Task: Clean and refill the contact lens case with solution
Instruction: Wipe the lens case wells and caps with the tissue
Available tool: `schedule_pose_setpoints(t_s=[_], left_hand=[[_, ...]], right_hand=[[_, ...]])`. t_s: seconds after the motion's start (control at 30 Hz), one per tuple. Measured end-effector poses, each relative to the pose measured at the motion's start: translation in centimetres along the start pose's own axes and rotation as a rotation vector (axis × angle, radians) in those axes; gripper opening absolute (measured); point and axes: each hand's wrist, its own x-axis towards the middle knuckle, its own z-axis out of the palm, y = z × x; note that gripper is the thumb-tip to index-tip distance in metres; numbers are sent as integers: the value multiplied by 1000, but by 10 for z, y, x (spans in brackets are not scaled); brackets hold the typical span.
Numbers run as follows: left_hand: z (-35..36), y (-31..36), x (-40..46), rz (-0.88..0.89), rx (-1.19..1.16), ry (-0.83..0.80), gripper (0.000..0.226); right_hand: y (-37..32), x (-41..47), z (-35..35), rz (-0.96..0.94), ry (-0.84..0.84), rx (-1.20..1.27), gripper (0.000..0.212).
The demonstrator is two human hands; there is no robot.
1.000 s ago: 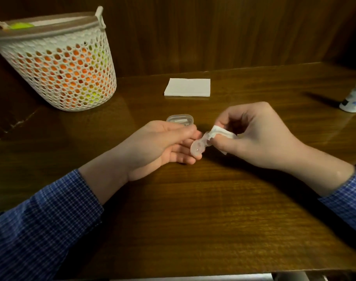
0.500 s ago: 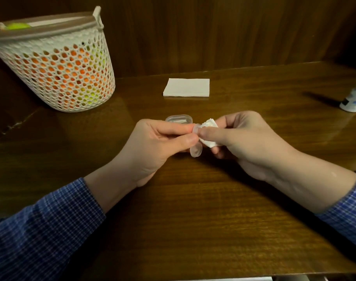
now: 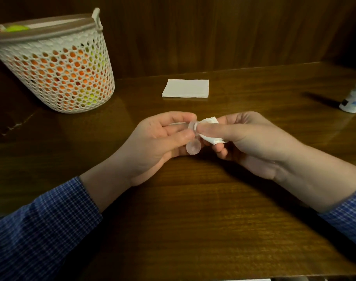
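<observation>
Head view: left hand (image 3: 152,142) pinching clear lens case (image 3: 193,148) between thumb and fingers (image 3: 181,118) above the counter (image 3: 193,209); right hand (image 3: 252,142) pinching crumpled tissue (image 3: 210,130) against case's upper well; solution bottle (image 3: 354,98) far right; folded tissue (image 3: 186,88) behind; basket (image 3: 57,63) left

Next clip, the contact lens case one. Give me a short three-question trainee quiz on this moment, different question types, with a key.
1. True or false: the left hand holds the clear lens case above the table.
2. Multiple choice: the right hand presses what against the case? A) bottle B) crumpled tissue C) nothing
3. Fill in: the folded napkin lies between the mesh ____ at far left and the white bottle at the right edge.

Key: 1 true; 2 B; 3 basket
</observation>
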Motion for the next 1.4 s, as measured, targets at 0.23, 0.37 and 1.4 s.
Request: schedule_pose_setpoints(t_s=[0.23, 0.37, 1.4], left_hand=[[-6, 2, 3, -130, -259, -94, 30], [-8, -2, 4, -144, -210, -85, 34], [0, -1, 1, -39, -156, 94, 51]], right_hand=[[-4, -2, -13, -241, -33, -115, 8], [1, 1, -11, -360, -21, -230, 7], [11, 0, 2, -321, -1, -240, 49]])
